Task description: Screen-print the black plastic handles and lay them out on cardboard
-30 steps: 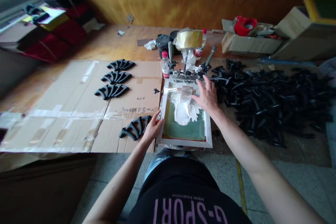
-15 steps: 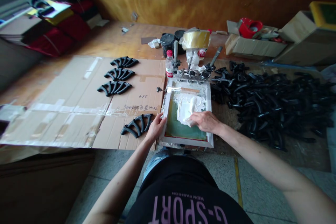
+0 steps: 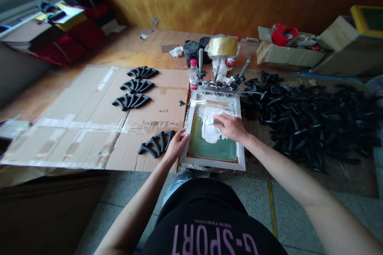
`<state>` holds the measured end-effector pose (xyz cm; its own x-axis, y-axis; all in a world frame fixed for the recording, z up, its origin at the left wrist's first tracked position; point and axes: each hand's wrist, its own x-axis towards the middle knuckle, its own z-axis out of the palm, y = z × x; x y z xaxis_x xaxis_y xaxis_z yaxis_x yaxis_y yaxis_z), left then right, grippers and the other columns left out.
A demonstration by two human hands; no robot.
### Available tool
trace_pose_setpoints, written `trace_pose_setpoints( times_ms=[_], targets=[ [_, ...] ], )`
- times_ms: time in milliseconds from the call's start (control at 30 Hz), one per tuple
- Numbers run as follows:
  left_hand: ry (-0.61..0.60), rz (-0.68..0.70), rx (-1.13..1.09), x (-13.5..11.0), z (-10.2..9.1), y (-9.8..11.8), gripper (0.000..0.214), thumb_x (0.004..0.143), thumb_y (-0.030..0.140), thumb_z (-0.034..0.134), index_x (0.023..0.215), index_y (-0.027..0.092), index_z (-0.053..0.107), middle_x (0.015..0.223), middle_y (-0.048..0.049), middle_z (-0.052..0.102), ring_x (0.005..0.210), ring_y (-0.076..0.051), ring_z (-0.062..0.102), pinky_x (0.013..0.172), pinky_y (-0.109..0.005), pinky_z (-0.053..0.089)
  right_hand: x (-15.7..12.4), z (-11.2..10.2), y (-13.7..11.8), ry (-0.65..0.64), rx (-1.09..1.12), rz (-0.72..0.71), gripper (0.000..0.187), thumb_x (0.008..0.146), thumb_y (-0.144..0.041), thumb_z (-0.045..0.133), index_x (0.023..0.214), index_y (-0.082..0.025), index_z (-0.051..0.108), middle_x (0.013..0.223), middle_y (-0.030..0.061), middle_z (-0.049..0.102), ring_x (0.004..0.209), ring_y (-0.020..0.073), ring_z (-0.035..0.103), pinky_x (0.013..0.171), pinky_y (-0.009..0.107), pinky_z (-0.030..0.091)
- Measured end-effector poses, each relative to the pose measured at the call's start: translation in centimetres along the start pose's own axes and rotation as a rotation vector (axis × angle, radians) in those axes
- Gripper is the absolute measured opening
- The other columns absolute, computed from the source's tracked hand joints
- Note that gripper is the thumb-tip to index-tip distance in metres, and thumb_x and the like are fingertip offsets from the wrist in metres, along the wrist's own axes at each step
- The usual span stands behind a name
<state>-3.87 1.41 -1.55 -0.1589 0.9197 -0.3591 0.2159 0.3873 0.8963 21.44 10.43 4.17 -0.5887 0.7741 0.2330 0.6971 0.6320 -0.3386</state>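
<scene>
A wooden table point(image 3: 125, 50) carries a flattened sheet of cardboard point(image 3: 74, 127) patched with tape. On the cardboard lie 4 black fan-shaped parts: 3 in a row point(image 3: 135, 86) toward the far side and 1 point(image 3: 156, 143) at the near edge. Right of the cardboard sits a screen-printing frame point(image 3: 213, 131), smeared with white ink. Farther right lies a heap of black parts point(image 3: 311, 115). Cardboard boxes point(image 3: 287, 55) stand along the far edge.
</scene>
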Motion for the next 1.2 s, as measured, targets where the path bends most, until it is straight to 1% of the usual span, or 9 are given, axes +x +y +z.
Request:
trace_pose_setpoints(
  times_ms=[167,300,433,600,700,867,1000,1100,1200],
  targets=[
    [0.044,0.096,-0.077,-1.9,-1.4,4.9,0.062,0.088,0.063,0.046,0.131,0.02,0.058,0.085,-0.0043,0.069,0.074,-0.018,0.063,0.06,-0.025,0.048,5.6,-4.4,3.5,0.174,-0.024,0.178,0.057,0.084,-0.034,0.068,0.139,-0.03,0.052,0.108,0.0047,0.069,0.088,0.0209,0.064,0.08,0.033,0.051],
    [0.089,0.199,-0.202,-2.4,-1.9,9.9,0.062,0.092,0.066,0.032,0.113,0.02,0.067,0.078,-0.003,0.067,0.059,-0.013,0.056,0.052,-0.024,0.044,3.1,-6.9,9.2,0.398,-0.046,0.407,0.04,0.092,-0.037,0.052,0.125,-0.015,0.063,0.093,0.0078,0.071,0.077,0.0187,0.063,0.076,0.031,0.051],
    [0.178,0.539,-0.301,-0.3,-1.3,14.9,0.047,0.094,0.055,0.04,0.113,0.019,0.063,0.102,-0.0055,0.066,0.092,-0.016,0.062,0.077,-0.027,0.052,-1.9,-3.2,10.5,0.253,-0.074,0.455,0.045,0.096,-0.042,0.04,0.095,-0.01,0.071,0.08,0.0067,0.069,0.069,0.0155,0.059,0.067,0.025,0.051],
    [0.126,0.504,-0.389,1.9,-0.2,18.4,0.057,0.097,0.059,0.026,0.133,0.02,0.048,0.099,-0.0062,0.065,0.095,-0.017,0.064,0.073,-0.028,0.053,-4.2,4.3,5.3,-0.03,-0.054,0.223,0.02,0.087,-0.036,0.062,0.084,-0.016,0.065,0.093,0.0102,0.066,0.092,0.0216,0.06,0.083,0.031,0.048],
    [0.121,0.396,-0.408,0.2,1.0,15.9,0.06,0.094,0.063,0.031,0.13,0.019,0.05,0.1,-0.0082,0.068,0.088,-0.017,0.066,0.066,-0.026,0.052,-3.4,4.9,3.2,-0.144,-0.066,0.293,0.01,0.091,-0.025,0.056,0.084,-0.018,0.057,0.087,0.0093,0.064,0.087,0.0227,0.06,0.078,0.032,0.045],
    [-0.286,-0.124,-0.373,-4.9,3.7,6.9,0.066,0.079,0.069,0.056,0.116,0.014,0.06,0.1,-0.0151,0.071,0.082,-0.024,0.068,0.052,-0.027,0.051,-1.9,4.2,-2.8,-0.088,0.063,0.28,0.014,0.096,-0.029,0.048,0.086,-0.02,0.052,0.081,0.0067,0.063,0.081,0.0224,0.059,0.072,0.031,0.043],
    [0.119,-0.169,-0.543,-6.5,2.7,1.6,0.057,0.079,0.069,0.055,0.092,0.014,0.059,0.087,-0.0096,0.067,0.078,-0.019,0.066,0.056,-0.026,0.052,-0.5,6.8,-10.7,-0.087,0.118,-0.074,0.017,0.097,-0.029,0.046,0.089,-0.019,0.057,0.09,0.0103,0.063,0.093,0.0255,0.056,0.083,0.036,0.043],
    [0.402,-0.207,-0.483,-6.6,-1.6,-2.2,0.051,0.08,0.066,0.053,0.088,0.016,0.053,0.079,-0.0061,0.065,0.065,-0.015,0.064,0.049,-0.021,0.047,1.7,9.6,-14.2,-0.157,0.198,-0.277,0.018,0.097,-0.03,0.049,0.099,-0.018,0.061,0.099,0.0095,0.065,0.099,0.0242,0.054,0.09,0.035,0.043],
    [0.511,-0.349,-0.28,-6.8,-6.5,-6.7,0.049,0.089,0.062,0.036,0.093,0.016,0.052,0.085,-0.0098,0.069,0.064,-0.017,0.067,0.048,-0.022,0.046,4.8,12.3,-15.0,-0.239,0.166,-0.295,0.024,0.095,-0.037,0.052,0.105,-0.019,0.065,0.102,0.0101,0.067,0.105,0.0244,0.053,0.092,0.036,0.042]
  ],
)
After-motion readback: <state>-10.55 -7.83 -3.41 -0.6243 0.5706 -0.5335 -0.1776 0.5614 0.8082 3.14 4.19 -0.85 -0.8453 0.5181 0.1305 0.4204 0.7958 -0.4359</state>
